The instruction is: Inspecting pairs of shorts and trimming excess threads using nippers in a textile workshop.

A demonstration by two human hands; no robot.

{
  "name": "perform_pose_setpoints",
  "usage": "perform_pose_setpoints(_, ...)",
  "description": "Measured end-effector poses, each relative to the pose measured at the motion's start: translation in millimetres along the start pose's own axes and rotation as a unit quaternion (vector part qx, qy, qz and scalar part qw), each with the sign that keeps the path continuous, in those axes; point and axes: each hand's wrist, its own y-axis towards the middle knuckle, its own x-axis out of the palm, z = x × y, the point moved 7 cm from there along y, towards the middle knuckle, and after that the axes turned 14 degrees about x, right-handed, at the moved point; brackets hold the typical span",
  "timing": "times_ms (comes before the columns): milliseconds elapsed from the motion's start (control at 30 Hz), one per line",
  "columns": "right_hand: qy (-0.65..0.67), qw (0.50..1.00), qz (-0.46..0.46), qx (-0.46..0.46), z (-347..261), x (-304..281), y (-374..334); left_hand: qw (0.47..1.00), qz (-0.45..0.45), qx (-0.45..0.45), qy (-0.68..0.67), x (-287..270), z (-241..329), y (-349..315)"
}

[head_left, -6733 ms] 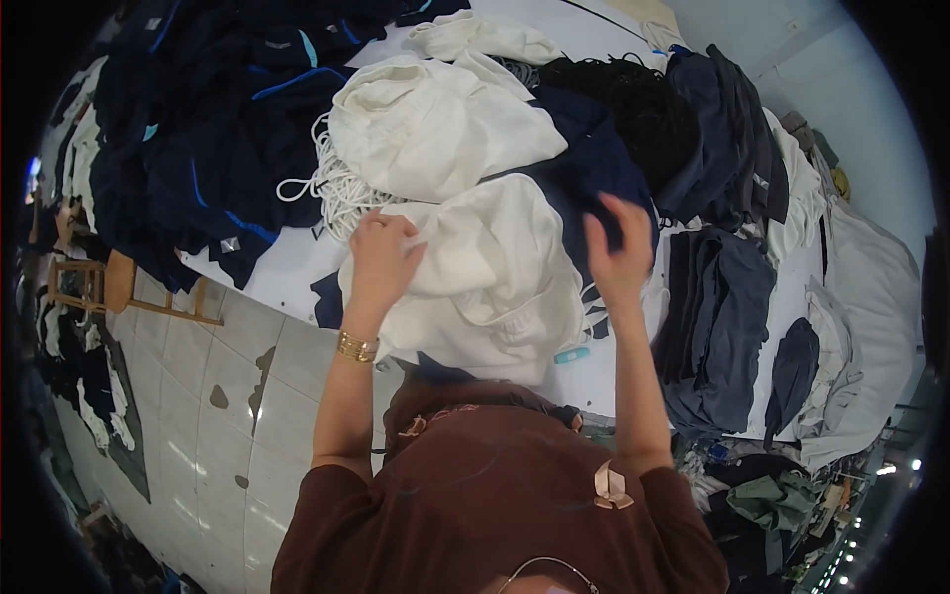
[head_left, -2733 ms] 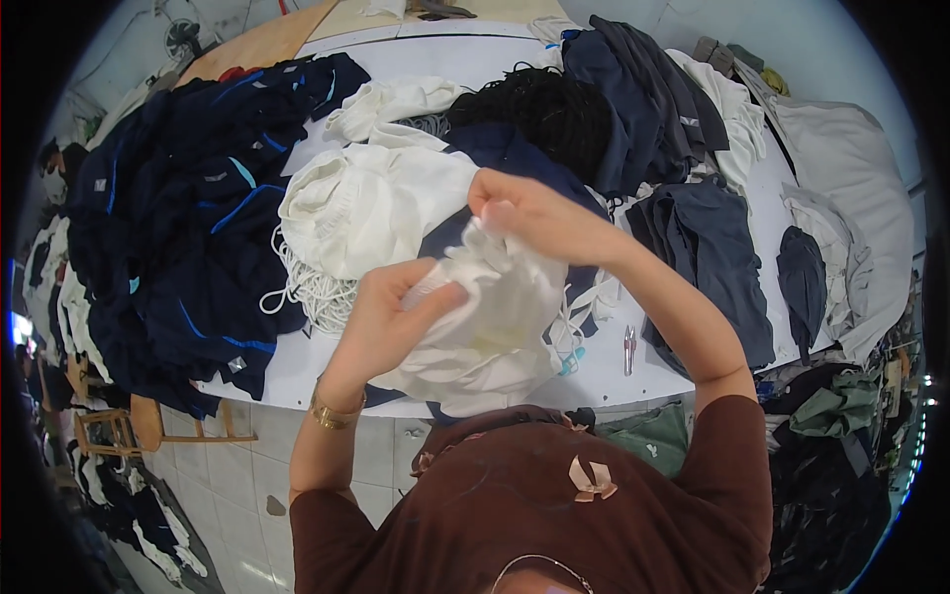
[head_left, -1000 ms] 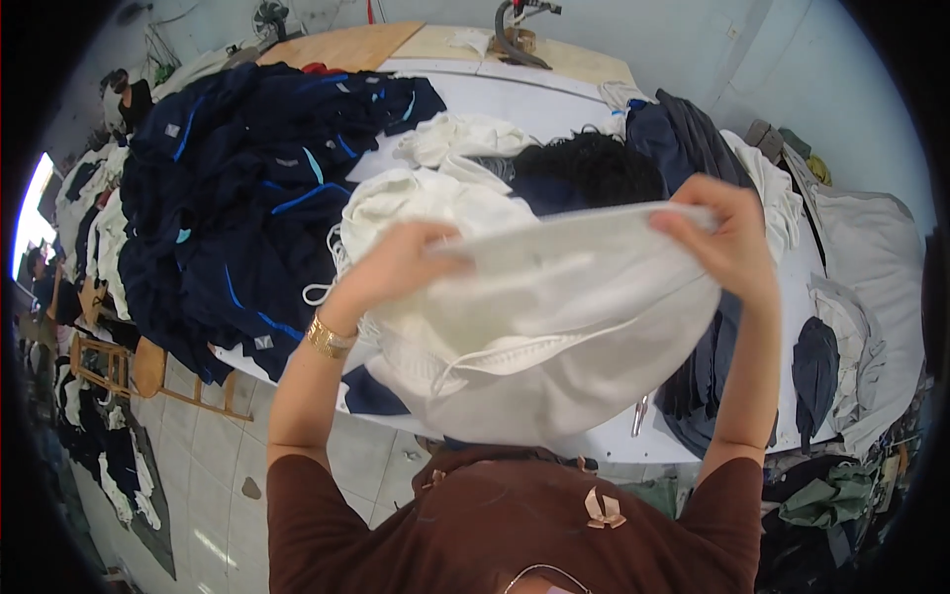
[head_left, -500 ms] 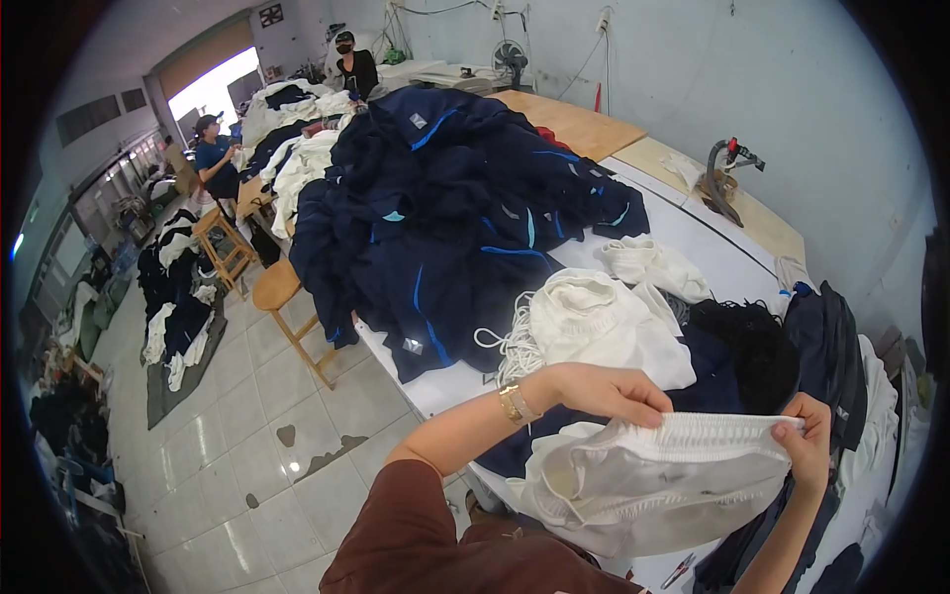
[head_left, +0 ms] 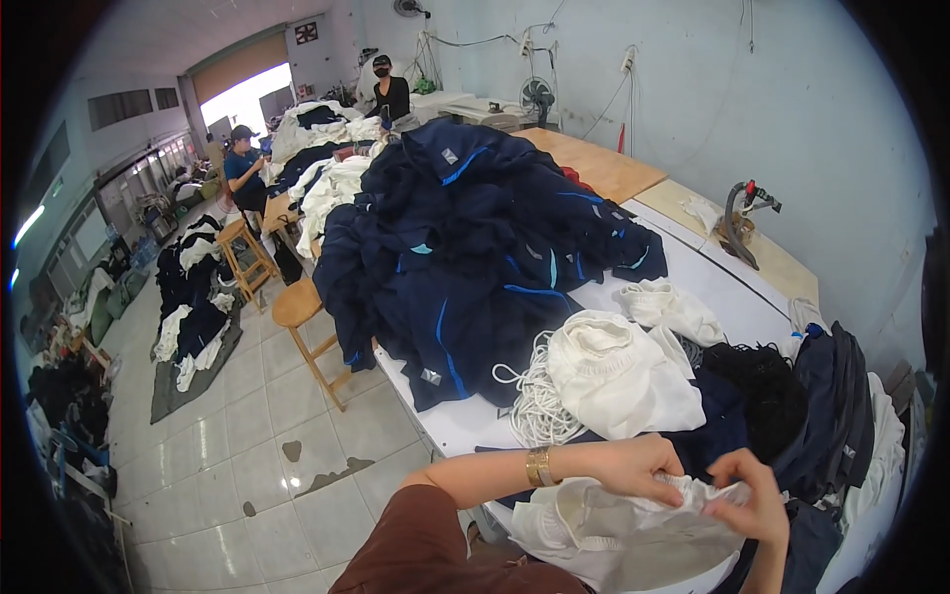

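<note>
A white garment (head_left: 633, 544) with a gathered elastic waistband hangs between my hands at the table's near edge. My left hand (head_left: 633, 467), with a gold-coloured bracelet at its wrist, pinches the waistband. Close to it on the right, my right hand (head_left: 754, 500) grips the same band, which bunches up between the two. The garment's lower part drops out of sight at the bottom of the picture. Just beyond lies a similar white garment (head_left: 618, 381), gathered band upward, beside a tangle of white cord (head_left: 544, 406).
A big heap of navy garments (head_left: 465, 257) with blue trim covers the table's middle. Black cords (head_left: 757, 386) and dark garments (head_left: 826, 406) lie at right. A wooden stool (head_left: 295, 305) stands left of the table. Two people (head_left: 391, 94) work farther back.
My hands have come together, so the waistband that was stretched wide is now bunched. The garment has sunk lower in view, and the whole scene has shifted down and slightly right.
</note>
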Motion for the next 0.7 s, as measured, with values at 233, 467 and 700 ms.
perform_pose_setpoints(233, 0.025, 0.999, -0.033, -0.009, 1, 35, 18, 0.999, 0.03, 0.039, -0.006, 19, -12, 12)
perform_pose_setpoints(467, 0.096, 0.99, 0.093, 0.045, 20, 2, 27, 0.986, 0.158, 0.014, 0.041, -19, 1, -10)
perform_pose_setpoints(700, -0.106, 0.954, 0.274, 0.058, 65, -5, -2, 0.946, 0.232, 0.013, 0.228, -51, -3, -38)
